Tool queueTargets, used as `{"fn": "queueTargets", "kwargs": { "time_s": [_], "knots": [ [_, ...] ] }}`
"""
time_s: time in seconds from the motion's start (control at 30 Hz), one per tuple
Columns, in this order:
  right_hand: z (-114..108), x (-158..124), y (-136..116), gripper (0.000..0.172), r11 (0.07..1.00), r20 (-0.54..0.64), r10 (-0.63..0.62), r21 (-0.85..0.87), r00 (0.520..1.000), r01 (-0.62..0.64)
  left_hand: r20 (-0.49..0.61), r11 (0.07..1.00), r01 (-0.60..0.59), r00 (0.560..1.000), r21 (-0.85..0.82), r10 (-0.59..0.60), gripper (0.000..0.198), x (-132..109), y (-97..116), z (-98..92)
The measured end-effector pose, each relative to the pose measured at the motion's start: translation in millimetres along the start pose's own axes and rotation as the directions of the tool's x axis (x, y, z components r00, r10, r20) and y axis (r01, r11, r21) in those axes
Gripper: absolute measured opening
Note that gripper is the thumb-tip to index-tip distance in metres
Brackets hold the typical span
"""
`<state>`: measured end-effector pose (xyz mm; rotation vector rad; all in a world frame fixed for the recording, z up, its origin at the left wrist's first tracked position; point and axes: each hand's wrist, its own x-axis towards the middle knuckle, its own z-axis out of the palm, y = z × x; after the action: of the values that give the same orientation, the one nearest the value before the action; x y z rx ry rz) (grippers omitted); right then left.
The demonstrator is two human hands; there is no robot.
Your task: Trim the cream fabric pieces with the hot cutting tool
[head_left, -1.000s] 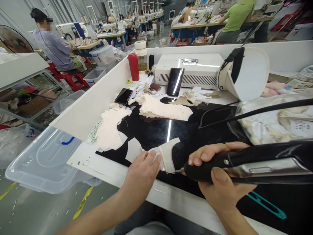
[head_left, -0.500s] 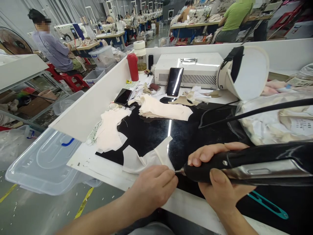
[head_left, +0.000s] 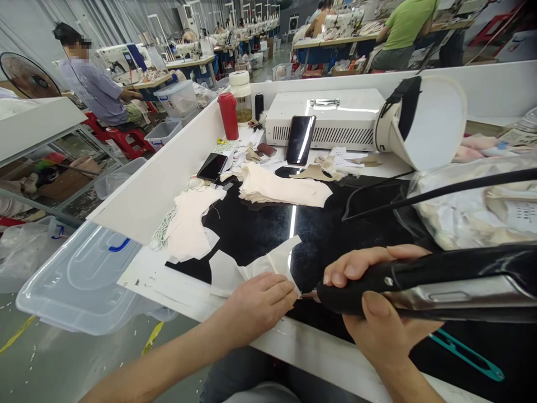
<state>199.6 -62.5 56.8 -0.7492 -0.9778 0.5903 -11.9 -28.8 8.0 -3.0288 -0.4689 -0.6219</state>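
Note:
My right hand (head_left: 381, 319) is wrapped round a black hand-held power tool (head_left: 457, 280) with a shiny metal strip on its side. The tool's narrow metal tip points left and meets the edge of a thin white fabric piece (head_left: 260, 265) near my left fingertips. My left hand (head_left: 266, 299) lies on this fabric with its fingers stretched out, pressing it near the front edge of the black work surface (head_left: 268, 229). The fabric's underside and the exact contact at the tip are hidden.
Beyond lie a stack of cream fabric pieces (head_left: 281, 187) and another cream pile (head_left: 191, 221). A phone (head_left: 300, 140) leans on a white vented box (head_left: 327, 117). A black cable (head_left: 457, 193) crosses at right, before a bag of pieces (head_left: 482, 215). A teal tool (head_left: 470, 356) lies right.
My left hand has gone from bent, bunched fingers to a flatter press on the fabric, shifting slightly up and left. The power tool stays at the fabric's edge.

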Motion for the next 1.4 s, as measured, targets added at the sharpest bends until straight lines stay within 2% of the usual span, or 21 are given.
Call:
{"fn": "queueTargets", "kwargs": {
  "time_s": [0.17,0.3,0.43,0.63,0.97,1.2,1.4],
  "knots": [
    [-1.7,0.1,0.8,0.039,1.0,-0.011,0.006,-0.025,1.0,-0.006,-0.026,0.998,0.025,0.999,0.064,-0.023,0.022,-1.7,-1.5,-0.7],
    [1.1,1.0,-0.6,0.042,1.0,-0.006,-0.002,0.015,1.0,0.002,-0.007,0.995,-0.008,1.0,0.098,0.008,0.021,3.9,-2.6,-6.3],
    [1.2,0.1,-1.1,0.037,1.0,0.0,0.011,-0.008,1.0,-0.011,0.024,0.999,0.005,1.0,0.047,-0.006,0.018,4.9,-5.3,-4.3],
    [-0.3,1.3,-0.4,0.038,1.0,-0.003,0.006,-0.025,1.0,-0.006,-0.016,0.999,0.033,0.999,0.012,-0.033,0.019,0.0,-10.2,-0.9],
    [1.7,2.8,-5.1,0.04,1.0,-0.009,0.013,0.026,1.0,-0.013,-0.015,0.999,0.049,0.999,-0.023,-0.05,0.018,4.2,-8.1,-4.7],
    [9.0,14.5,-5.7,0.044,0.999,-0.131,0.017,0.044,0.991,-0.012,0.005,0.999,0.046,0.999,-0.018,-0.046,0.02,3.8,-5.2,-1.7],
    [13.7,22.4,1.9,0.041,1.0,-0.159,0.017,-0.002,0.987,-0.017,-0.069,0.999,0.044,0.997,-0.014,-0.045,0.018,4.9,-4.4,5.9]
  ]
}}
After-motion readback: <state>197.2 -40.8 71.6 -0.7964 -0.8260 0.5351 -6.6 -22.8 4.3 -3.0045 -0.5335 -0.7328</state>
